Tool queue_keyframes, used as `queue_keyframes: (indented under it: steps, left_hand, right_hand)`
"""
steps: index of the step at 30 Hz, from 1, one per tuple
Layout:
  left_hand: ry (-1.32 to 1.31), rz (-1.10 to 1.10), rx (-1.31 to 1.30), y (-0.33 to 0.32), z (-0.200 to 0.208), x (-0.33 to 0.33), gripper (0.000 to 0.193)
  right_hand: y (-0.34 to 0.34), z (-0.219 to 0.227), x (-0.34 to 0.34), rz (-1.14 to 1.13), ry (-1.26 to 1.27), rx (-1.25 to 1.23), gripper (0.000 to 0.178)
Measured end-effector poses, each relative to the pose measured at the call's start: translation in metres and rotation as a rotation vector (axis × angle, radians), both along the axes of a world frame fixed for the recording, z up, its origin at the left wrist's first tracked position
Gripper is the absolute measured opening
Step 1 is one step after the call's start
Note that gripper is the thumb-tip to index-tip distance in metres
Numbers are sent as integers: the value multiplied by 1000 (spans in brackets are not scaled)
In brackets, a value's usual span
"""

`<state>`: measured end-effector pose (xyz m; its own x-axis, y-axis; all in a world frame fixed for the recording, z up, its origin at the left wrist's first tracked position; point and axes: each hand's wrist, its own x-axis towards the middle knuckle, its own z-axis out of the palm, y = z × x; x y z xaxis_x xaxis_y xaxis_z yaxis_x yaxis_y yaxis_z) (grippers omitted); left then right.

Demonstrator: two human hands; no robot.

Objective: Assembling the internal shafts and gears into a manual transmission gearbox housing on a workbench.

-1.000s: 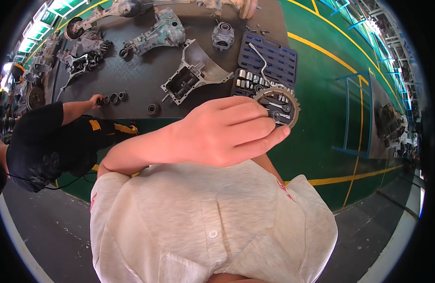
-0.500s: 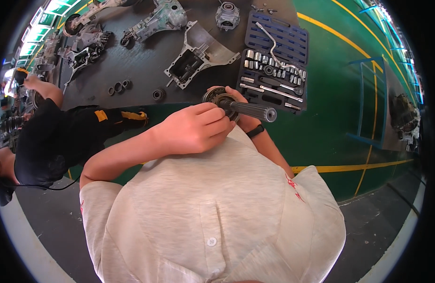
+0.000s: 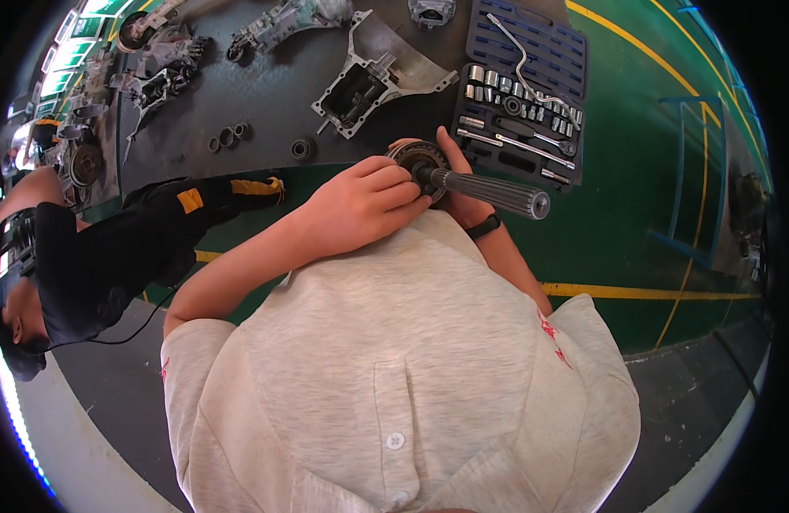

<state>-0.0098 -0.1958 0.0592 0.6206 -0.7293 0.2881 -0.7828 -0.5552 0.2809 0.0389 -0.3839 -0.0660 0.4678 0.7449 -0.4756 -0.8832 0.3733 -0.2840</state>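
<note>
A splined steel shaft (image 3: pixel 488 190) with a toothed gear assembly (image 3: pixel 424 160) at its inner end is held before my chest, just off the table's near edge. The shaft slants to the right, its round end free. My left hand (image 3: pixel 366 205) has its curled fingers against the near left side of the gear assembly; the fingertips are partly hidden. Around the far right side wraps my right hand (image 3: pixel 465 192), thumb raised along the rim, a black band on its wrist. Most of its fingers are behind the gear.
On the dark table (image 3: pixel 241 94) lie an opened transmission housing (image 3: pixel 356 94), a small gear (image 3: pixel 303 148), several metal rings (image 3: pixel 227 136) and an open socket set case (image 3: pixel 523 107). More gearbox parts (image 3: pixel 288 26) stand farther back. At left, another person (image 3: pixel 104 248) leans toward a bench.
The shaft has turned and shows longer toward the right, its gear face more visible. My view has shifted, so table things sit higher and farther right. The other person's arm has lowered.
</note>
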Motion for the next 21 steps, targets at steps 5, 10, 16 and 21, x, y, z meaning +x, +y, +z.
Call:
queue_keyframes:
  steps: [5,10,16,21]
  left_hand:
    - [125,-4,-81,3,-9,3,28]
    - [171,57,-196,9,-16,0,32]
    - [364,431,-467,5,-24,-1,75]
    - [635,444,-497,-1,-46,8,81]
  right_hand:
    - [4,7,2,33,-106,-27,62]
    - [8,13,4,41,-62,11,60]
    - [5,23,4,26,-47,-74,57]
    - [5,27,5,69,-60,-163,52]
